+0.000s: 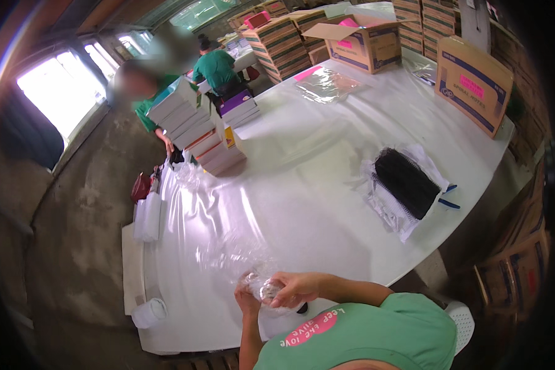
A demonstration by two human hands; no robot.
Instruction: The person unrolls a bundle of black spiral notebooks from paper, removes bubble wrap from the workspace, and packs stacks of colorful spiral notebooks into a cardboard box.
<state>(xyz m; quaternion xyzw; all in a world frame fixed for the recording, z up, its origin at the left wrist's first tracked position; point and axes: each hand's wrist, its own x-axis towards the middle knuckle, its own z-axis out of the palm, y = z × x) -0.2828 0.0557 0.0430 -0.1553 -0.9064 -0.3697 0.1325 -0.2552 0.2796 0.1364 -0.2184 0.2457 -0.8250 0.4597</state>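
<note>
A crumpled piece of clear plastic film [231,256] is bunched between my two hands near the table's front edge. My left hand [247,297] is closed around its left side. On the other side, my right hand [293,288] pinches the same film with thumb and fingers. Loose folds spread over the white table cover [314,228] beyond my hands. A small dark object [302,308] shows just below my right hand, its kind unclear.
Black spiral coils [407,182] lie on white plastic at right, beside blue-handled scissors or similar [449,197]. Tall stacks of notebooks [197,129] stand far left, where a person in green works. Cardboard boxes [370,49] and flat clear plastic [327,85] sit at the far end.
</note>
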